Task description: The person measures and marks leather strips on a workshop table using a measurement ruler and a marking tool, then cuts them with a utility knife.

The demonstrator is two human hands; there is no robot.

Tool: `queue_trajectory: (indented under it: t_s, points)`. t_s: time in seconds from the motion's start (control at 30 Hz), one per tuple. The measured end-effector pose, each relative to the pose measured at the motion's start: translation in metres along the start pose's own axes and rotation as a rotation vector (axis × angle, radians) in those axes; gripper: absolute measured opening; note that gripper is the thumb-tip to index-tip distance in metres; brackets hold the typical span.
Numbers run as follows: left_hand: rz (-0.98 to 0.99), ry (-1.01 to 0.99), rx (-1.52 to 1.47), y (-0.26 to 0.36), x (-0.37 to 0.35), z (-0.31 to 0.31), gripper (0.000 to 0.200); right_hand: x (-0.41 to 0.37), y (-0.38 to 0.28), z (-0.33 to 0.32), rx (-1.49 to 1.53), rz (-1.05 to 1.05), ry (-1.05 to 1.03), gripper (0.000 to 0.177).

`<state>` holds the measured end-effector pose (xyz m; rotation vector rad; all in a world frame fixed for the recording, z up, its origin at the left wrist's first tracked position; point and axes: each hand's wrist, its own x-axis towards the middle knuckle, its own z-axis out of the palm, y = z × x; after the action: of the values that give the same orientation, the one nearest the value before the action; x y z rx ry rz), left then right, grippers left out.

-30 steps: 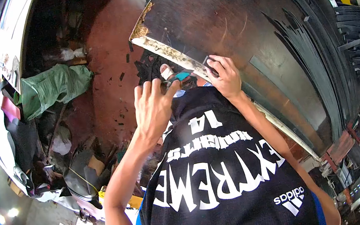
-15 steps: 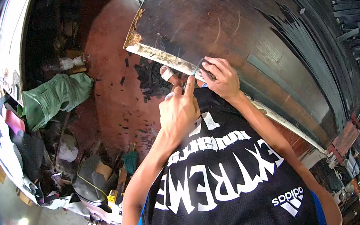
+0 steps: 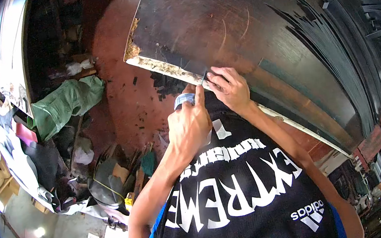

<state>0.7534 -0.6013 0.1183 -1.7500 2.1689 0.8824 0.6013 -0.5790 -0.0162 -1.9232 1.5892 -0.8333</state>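
Item: left hand point(image 3: 190, 125). Near the table's near edge, knuckles up. Fingers curled tight around a blue-handled tool point(image 3: 184, 100), only partly visible, so its kind cannot be told. The forefinger is stretched out, its tip reaching toward the right hand.

Item: right hand point(image 3: 228, 89). Just right of the left hand and nearly touching it, resting on the table edge. Fingertips closed together on a small dark piece point(image 3: 204, 75), held against the edge where the two hands meet.

Item: table point(image 3: 214, 13). Large dark top, scratched, running from the far left to the near right. Its near edge point(image 3: 160, 67) is pale and worn, chipped at the far-left corner.

Item: dark strips point(image 3: 330, 38). Many long, thin lengths lying fanned and stacked on the right side of the table, well apart from the hands.

Item: offcuts point(image 3: 166, 87). Small dark scraps on the red floor point(image 3: 116, 76), just below the table edge, left of the hands.

Item: green sack point(image 3: 65, 101). Crumpled on the floor at the left, among clutter.

Item: black jersey point(image 3: 241, 199). Worn by the person, white lettering, nearest of all.
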Motion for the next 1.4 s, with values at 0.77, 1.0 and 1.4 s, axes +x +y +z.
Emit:
queue_trajectory:
  t_s: [0.77,1.0,1.4]
  points:
    - [-0.093,-0.03,0.032,0.004,0.003,0.025,0.07,0.012,0.0,-0.007,0.061,0.027,-0.04,0.019]
    - [0.129,0.319,-0.158,-0.048,-0.016,0.095,0.066,0.012,-0.003,-0.009,0.083,0.02,-0.015,0.027]
    - [-0.008,0.108,-0.015,-0.003,-0.003,0.024,0.061,0.004,-0.001,-0.003,0.029,0.016,-0.019,0.029]
